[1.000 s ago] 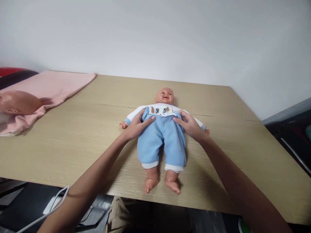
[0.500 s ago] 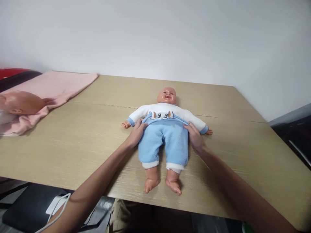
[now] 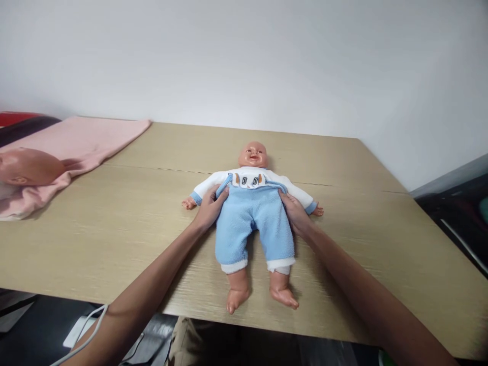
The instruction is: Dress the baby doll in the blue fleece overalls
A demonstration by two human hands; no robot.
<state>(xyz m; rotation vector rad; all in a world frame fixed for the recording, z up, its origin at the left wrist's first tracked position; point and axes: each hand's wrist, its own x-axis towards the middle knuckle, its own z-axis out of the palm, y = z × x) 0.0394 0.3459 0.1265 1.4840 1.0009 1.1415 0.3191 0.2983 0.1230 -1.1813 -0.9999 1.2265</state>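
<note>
A baby doll (image 3: 253, 154) lies on its back on the table, feet towards me and arms spread. It wears a white top (image 3: 296, 191) with blue cuffs and blue fleecy overalls (image 3: 253, 206) with white hems. An animal patch with two eyes sits on the bib (image 3: 249, 181). My left hand (image 3: 211, 206) is closed on the overalls at the waist on the left, thumb on top and fingers partly hidden beneath. On the other side my right hand (image 3: 295, 211) pinches the waist edge near the blue strap; its fingertips are partly covered by cloth.
At the left, a second doll's head (image 3: 32, 166) rests on a pink blanket (image 3: 110, 136). A red and black object (image 3: 23, 122) is behind it. The wooden table (image 3: 114, 244) meets a pale wall at the back. A white cable (image 3: 89, 328) hangs by my left forearm.
The overalls' waist edge has come up higher over the white top, and both hands have moved up with it. The doll's legs lie slightly wider apart. The view has shifted a little.
</note>
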